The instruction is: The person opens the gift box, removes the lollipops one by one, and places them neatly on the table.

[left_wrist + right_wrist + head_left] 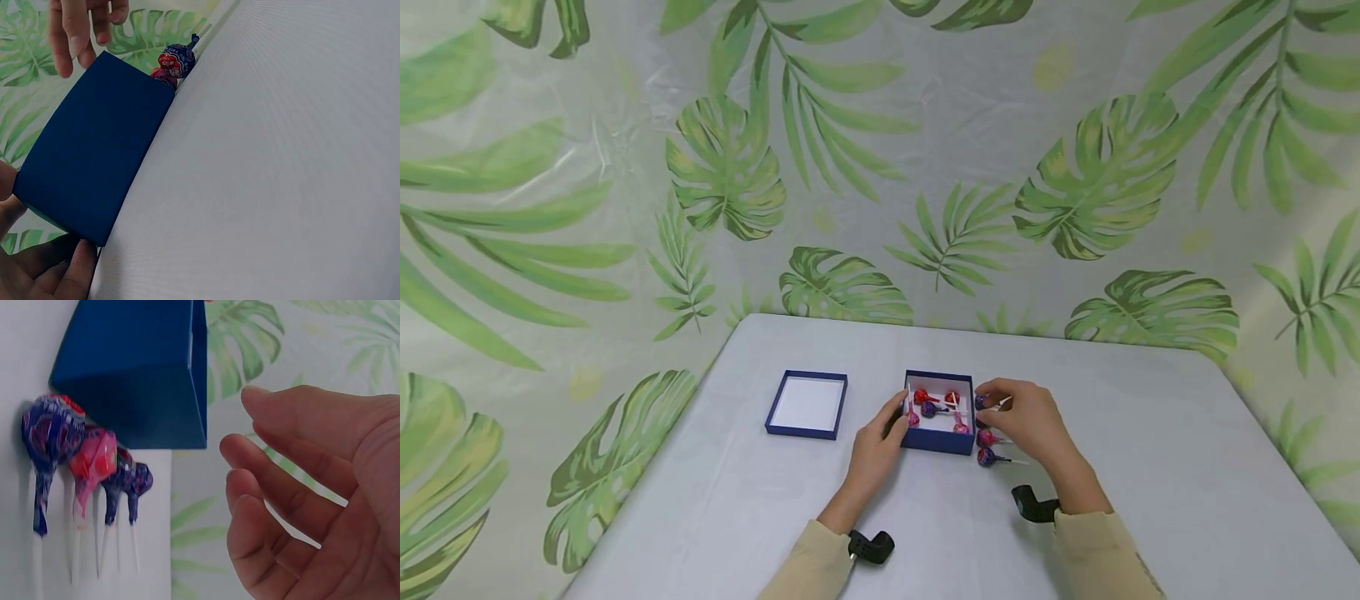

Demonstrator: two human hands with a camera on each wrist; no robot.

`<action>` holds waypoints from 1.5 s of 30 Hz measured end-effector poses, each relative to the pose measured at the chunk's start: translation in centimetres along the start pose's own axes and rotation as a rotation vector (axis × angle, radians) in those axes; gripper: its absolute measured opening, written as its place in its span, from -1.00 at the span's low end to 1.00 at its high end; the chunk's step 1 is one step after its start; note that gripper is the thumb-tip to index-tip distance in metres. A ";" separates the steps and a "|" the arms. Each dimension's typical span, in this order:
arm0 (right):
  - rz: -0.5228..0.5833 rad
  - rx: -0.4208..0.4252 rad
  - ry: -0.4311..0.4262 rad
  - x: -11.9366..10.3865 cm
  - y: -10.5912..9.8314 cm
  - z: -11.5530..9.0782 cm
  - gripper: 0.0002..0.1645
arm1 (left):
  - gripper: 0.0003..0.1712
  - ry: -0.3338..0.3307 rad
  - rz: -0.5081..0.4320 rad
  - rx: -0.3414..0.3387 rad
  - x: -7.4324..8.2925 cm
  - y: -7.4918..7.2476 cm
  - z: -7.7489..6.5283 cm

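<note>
An open blue box [937, 439] with a white inside holds several wrapped lollipops, among them a purple lollipop [930, 409] and a red lollipop [921, 397]. My left hand [874, 450] grips the box at its left side, thumb and fingers at the edge in the left wrist view. Just right of the box, my right hand [1028, 417] hovers with loosely bent fingers and nothing between them in the right wrist view. Below it, several lollipops lie in a row beside the box, including a purple lollipop [53, 431] and a pink lollipop [94, 456].
To the left of the box lies a blue-rimmed lid [803, 432], its white inside facing up. A white cloth [700, 500] covers the table. Behind it hangs a leaf-patterned sheet [970, 125]. Each wrist wears a black camera [872, 547].
</note>
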State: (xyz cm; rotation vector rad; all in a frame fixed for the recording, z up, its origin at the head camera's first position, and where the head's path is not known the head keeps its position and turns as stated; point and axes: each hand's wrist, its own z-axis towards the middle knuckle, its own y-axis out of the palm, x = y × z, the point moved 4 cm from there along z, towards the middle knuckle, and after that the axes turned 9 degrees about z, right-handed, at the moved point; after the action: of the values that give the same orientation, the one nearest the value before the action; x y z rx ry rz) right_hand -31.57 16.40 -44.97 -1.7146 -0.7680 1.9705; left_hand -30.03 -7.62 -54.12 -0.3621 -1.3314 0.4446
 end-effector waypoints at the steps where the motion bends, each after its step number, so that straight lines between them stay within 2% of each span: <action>1: 0.006 0.001 -0.001 -0.1 0.2 0.1 -0.62 | -0.48 0.000 0.001 0.002 0.0 0.0 0.0; 8: 0.000 0.000 -0.002 -0.8 1.7 1.1 -0.62 | -0.48 -0.010 0.005 0.004 0.0 -0.3 0.0; 16: -0.062 -0.021 -0.001 -1.1 3.2 2.3 -0.66 | -0.48 0.005 0.006 0.002 -0.3 0.0 0.1; 22: -0.147 -0.047 -0.039 -1.1 4.0 3.2 -0.67 | -0.48 0.008 0.008 0.008 -0.1 -0.1 0.0; 26: -0.201 -0.065 -0.033 -1.1 4.5 3.5 -0.69 | -0.48 0.005 0.007 0.001 -0.1 -0.1 0.0; 32: -0.346 -0.080 -0.059 -1.4 5.3 4.0 -0.79 | -0.49 0.007 0.002 0.001 0.0 -0.1 -0.1; 35: -0.385 -0.079 -0.066 -1.3 5.8 4.4 -0.83 | -0.49 0.010 0.008 0.004 0.0 0.0 -0.1; 41: -0.406 -0.063 -0.072 -0.8 6.3 4.9 -0.88 | -0.49 0.020 0.005 0.004 0.1 0.0 -0.1; 45: -0.377 -0.042 -0.081 -0.7 6.3 4.8 -0.92 | -0.49 0.022 0.001 0.005 0.0 0.0 -0.1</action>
State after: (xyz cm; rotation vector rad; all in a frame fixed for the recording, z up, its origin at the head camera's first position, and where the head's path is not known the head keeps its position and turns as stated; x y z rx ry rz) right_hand -35.93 10.53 -48.10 -1.3946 -1.0796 1.7801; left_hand -29.93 -7.60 -54.10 -0.3630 -1.3091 0.4433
